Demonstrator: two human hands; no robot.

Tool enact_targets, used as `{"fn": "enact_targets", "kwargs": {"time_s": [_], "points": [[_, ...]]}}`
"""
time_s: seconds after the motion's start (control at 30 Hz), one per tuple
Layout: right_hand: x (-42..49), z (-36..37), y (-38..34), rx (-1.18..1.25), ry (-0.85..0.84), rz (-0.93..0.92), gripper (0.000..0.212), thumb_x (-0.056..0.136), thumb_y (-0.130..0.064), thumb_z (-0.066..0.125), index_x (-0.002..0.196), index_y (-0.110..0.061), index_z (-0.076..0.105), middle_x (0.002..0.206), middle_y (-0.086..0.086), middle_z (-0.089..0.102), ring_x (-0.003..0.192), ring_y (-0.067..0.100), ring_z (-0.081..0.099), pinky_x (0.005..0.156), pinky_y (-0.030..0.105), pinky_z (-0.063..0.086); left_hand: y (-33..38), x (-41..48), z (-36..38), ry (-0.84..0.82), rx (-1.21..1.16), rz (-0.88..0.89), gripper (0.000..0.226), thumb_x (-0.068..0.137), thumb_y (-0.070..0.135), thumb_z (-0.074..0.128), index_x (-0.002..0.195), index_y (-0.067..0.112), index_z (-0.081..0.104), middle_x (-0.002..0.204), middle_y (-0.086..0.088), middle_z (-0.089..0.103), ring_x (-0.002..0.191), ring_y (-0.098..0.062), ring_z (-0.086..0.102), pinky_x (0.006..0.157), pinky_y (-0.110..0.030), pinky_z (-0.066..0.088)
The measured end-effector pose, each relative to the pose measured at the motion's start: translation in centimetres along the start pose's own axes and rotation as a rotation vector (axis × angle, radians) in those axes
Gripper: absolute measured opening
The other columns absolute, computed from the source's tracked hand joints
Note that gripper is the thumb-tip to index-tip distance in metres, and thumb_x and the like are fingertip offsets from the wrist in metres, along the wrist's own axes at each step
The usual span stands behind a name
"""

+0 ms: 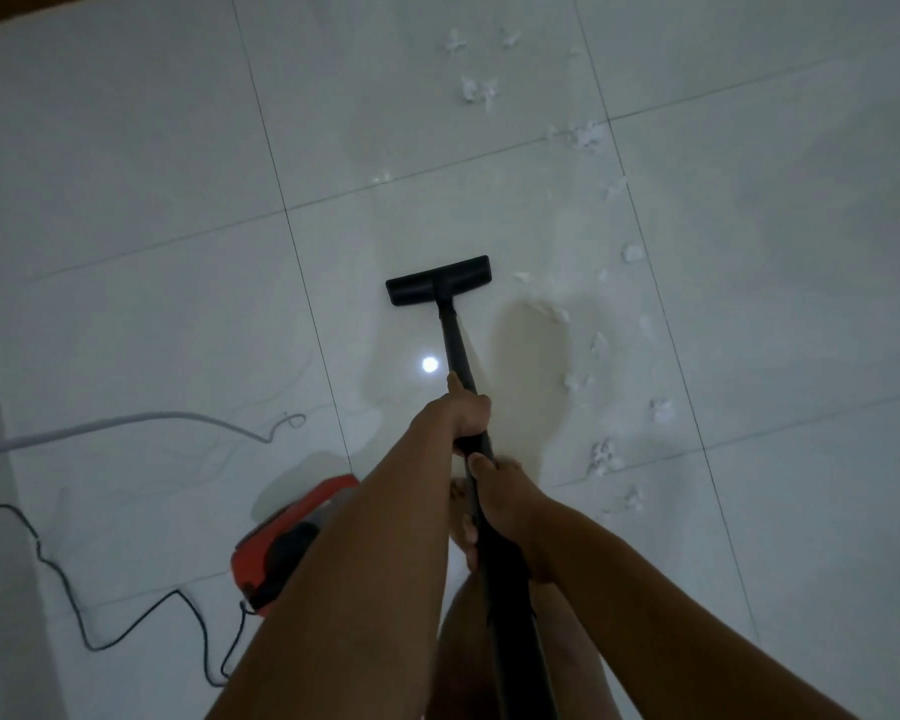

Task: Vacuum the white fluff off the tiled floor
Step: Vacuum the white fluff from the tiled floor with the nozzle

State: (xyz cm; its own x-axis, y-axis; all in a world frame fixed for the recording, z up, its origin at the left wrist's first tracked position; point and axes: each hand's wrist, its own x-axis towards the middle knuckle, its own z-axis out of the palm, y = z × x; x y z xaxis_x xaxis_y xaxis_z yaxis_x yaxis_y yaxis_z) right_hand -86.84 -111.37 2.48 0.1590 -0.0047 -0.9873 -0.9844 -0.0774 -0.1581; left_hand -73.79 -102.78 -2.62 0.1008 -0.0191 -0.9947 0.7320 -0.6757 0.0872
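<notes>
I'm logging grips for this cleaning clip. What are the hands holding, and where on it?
Both hands grip the vacuum's black wand: the left hand farther toward the floor head, the right hand just behind it.

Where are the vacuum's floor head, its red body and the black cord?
floor head (437,280), head view, middle of its black top.
red body (276,522), head view, its red casing.
black cord (178,592), head view, a bend of it.

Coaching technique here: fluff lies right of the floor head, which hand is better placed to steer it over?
Probably left: the left hand grips the wand farther down than the right hand, nearer the floor head, for finer steering.
</notes>
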Motion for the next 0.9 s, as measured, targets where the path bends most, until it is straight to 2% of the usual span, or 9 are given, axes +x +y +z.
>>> {"fn": "enact_targets", "kwargs": {"time_s": [0.07, 0.1, 0.17, 0.23, 0.4, 0.5, 0.6, 0.73, 0.9], "points": [[-7.9, 0.0, -2.5, 0.018, -0.108, 0.045, 0.068, 0.094, -0.068, 0.027, 0.121, -0.011, 0.055, 0.066, 0.005, 0.062, 0.056, 0.021, 0.061, 0.069, 0.038, 0.059, -1.6, 0.8, 2.0, 0.002, 0.014, 0.011, 0.086, 0.103, 0.034, 0.038, 0.159, 0.038, -0.027, 0.148, -0.025, 0.053, 0.119, -0.04, 0.066, 0.103, -0.051, 0.056], [-8.7, -0.1, -1.6, 0.011, -0.122, 0.074, 0.054, 0.103, -0.052, 0.027, 0.12, -0.008, 0.053, 0.056, 0.009, 0.057, 0.043, 0.021, 0.056, 0.052, 0.03, 0.056, -2.5, 0.7, 3.1, 0.003, 0.05, 0.004, 0.087, 0.101, 0.036, 0.039, 0.158, 0.038, -0.028, 0.15, -0.025, 0.052, 0.122, -0.04, 0.064, 0.106, -0.051, 0.054], [-10.8, -0.5, -0.4, 0.029, -0.151, 0.108, 0.044, 0.106, -0.04, 0.029, 0.121, -0.005, 0.052, 0.052, 0.01, 0.052, 0.036, 0.02, 0.05, 0.041, 0.023, 0.05, -4.0, 1.6, 5.0, -0.012, 0.062, 0.006, 0.093, 0.093, 0.041, 0.039, 0.157, 0.04, -0.029, 0.154, -0.023, 0.049, 0.132, -0.041, 0.058, 0.112, -0.052, 0.049], [-11.1, -0.6, 1.8, 0.099, -0.114, 0.106, 0.041, 0.106, -0.038, 0.031, 0.122, -0.006, 0.052, 0.053, 0.01, 0.051, 0.037, 0.02, 0.048, 0.04, 0.022, 0.048, -5.6, 1.9, 6.7, -0.012, 0.059, 0.013, 0.097, 0.087, 0.043, 0.039, 0.157, 0.04, -0.029, 0.157, -0.022, 0.046, 0.137, -0.041, 0.054, 0.115, -0.053, 0.045], [-11.2, -1.1, 8.8, 0.074, -0.108, 0.114, 0.045, 0.105, -0.04, 0.032, 0.13, -0.007, 0.052, 0.059, 0.009, 0.054, 0.034, 0.017, 0.051, 0.04, 0.02, 0.047, -9.9, 0.7, 12.2, 0.065, 0.006, 0.027, 0.086, 0.1, 0.038, 0.041, 0.162, 0.034, -0.02, 0.162, -0.019, 0.038, 0.14, -0.041, 0.05, 0.118, -0.052, 0.042], [-11.2, -2.0, 13.8, 0.015, -0.084, 0.092, 0.049, 0.105, -0.043, 0.031, 0.131, -0.008, 0.053, 0.067, 0.009, 0.058, 0.041, 0.018, 0.055, 0.05, 0.025, 0.05, -13.2, 3.5, 16.4, 0.127, 0.029, 0.039, 0.095, 0.081, 0.05, 0.045, 0.16, 0.048, -0.009, 0.159, -0.02, 0.045, 0.138, -0.045, 0.052, 0.115, -0.058, 0.043], [-11.3, -3.3, 18.8, 0.039, -0.113, 0.078, 0.043, 0.105, -0.042, 0.031, 0.127, -0.012, 0.052, 0.059, 0.007, 0.056, 0.048, 0.02, 0.053, 0.064, 0.035, 0.051, -17.1, 9.9, 20.1, 0.216, 0.044, 0.025, 0.094, 0.056, 0.069, 0.047, 0.142, 0.066, 0.008, 0.153, -0.021, 0.051, 0.134, -0.05, 0.055, 0.108, -0.065, 0.044], [-12.5, -3.9, 23.6, 0.039, -0.14, 0.07, 0.041, 0.105, -0.042, 0.031, 0.133, -0.018, 0.048, 0.062, 0.006, 0.056, 0.047, 0.018, 0.054, 0.059, 0.033, 0.052, -20.0, 3.6, 24.2, 0.102, -0.05, 0.022, 0.099, 0.077, 0.052, 0.043, 0.156, 0.048, -0.016, 0.155, -0.022, 0.05, 0.137, -0.041, 0.055, 0.114, -0.056, 0.044], [-15.3, -4.0, 28.1, 0.007, -0.18, 0.089, 0.042, 0.107, -0.037, 0.028, 0.13, -0.01, 0.051, 0.062, 0.007, 0.052, 0.042, 0.019, 0.05, 0.046, 0.024, 0.048, -22.8, -3.0, 27.5, 0.054, -0.168, 0.024, 0.085, 0.102, 0.033, 0.042, 0.161, 0.041, -0.019, 0.153, -0.025, 0.05, 0.116, -0.037, 0.066, 0.103, -0.053, 0.057]]}}
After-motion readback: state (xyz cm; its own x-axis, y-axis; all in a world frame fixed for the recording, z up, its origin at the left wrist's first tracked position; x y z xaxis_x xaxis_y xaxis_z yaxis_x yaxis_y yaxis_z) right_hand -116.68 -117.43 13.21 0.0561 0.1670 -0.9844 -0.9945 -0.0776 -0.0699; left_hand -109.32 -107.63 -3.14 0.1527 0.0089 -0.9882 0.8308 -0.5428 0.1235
